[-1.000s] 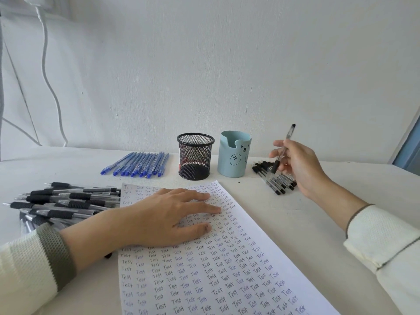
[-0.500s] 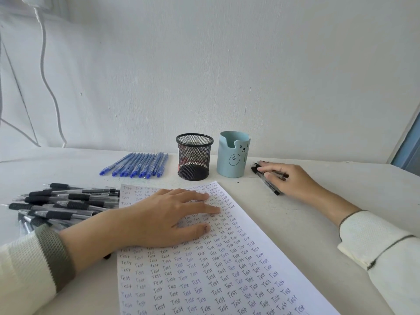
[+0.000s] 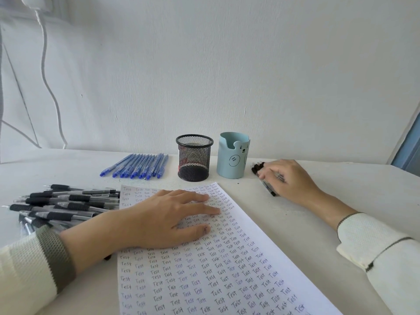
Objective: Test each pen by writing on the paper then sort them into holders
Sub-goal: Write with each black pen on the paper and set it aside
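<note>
The white desk point(image 3: 318, 223) filled the lower half of the frame, running back to a pale wall. On it, from centre to bottom right, lay your sheet of paper point(image 3: 204, 280), covered in rows of the handwritten word "Test".

Your left hand point(image 3: 163, 219) rested palm down on the upper part of that sheet, fingers spread and straight, pressing it flat. Your right hand point(image 3: 288, 180) sat at right of centre, palm down, with its fingers stretched fairly straight over a small cluster of black pens point(image 3: 258, 167) lying on the desk. The fingertips were blurred, and they touched the pens rather than closing round any one.

At the left edge, just beside the paper, lay a loose pile of black-grip pens point(image 3: 61, 205). Above it, toward the wall, a neat row of blue pens point(image 3: 138, 165) lay side by side.

Right of that row stood the black mesh holder point(image 3: 194, 158), upright, and just beside it the light blue bear holder point(image 3: 233, 155), with the black cluster close on its right.
</note>
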Tool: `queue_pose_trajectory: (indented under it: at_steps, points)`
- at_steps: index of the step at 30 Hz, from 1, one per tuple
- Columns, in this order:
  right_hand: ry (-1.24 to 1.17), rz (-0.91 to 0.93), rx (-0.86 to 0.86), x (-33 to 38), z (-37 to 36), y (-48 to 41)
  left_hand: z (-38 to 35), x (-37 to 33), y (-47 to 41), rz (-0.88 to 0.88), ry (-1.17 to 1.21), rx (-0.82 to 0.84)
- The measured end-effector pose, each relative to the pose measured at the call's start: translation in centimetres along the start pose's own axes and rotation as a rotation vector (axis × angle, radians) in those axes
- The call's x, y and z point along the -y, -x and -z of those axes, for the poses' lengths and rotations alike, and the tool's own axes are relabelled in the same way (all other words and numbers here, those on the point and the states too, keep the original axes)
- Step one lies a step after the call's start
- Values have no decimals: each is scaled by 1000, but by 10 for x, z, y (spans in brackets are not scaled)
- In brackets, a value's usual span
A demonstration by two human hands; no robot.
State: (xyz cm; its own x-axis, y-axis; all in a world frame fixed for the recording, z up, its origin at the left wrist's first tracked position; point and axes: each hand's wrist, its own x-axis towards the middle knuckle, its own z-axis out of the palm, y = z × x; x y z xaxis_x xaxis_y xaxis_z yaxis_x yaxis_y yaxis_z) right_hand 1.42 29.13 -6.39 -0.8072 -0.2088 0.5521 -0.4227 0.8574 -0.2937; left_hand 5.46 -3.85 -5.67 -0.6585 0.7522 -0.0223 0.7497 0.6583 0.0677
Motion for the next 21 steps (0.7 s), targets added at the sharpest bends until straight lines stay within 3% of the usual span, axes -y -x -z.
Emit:
queue_pose_trajectory:
  at_steps: [2, 5, 8, 15, 21]
  points:
    - [-123, -18, -63, 20, 0, -1, 0, 0, 0, 1, 1, 3]
    - [-298, -74, 148, 52, -9, 0, 3, -1, 1, 6, 2, 7]
    - [-289, -17, 335, 64, -20, 5, 7, -3, 4, 23, 15, -21]
    - [-263, 38, 393, 59, -29, 10, 47, 73, 3, 247, 110, -367]
    - [-302, 40, 384, 57, -32, 11, 67, 134, 41, 431, 229, -94]
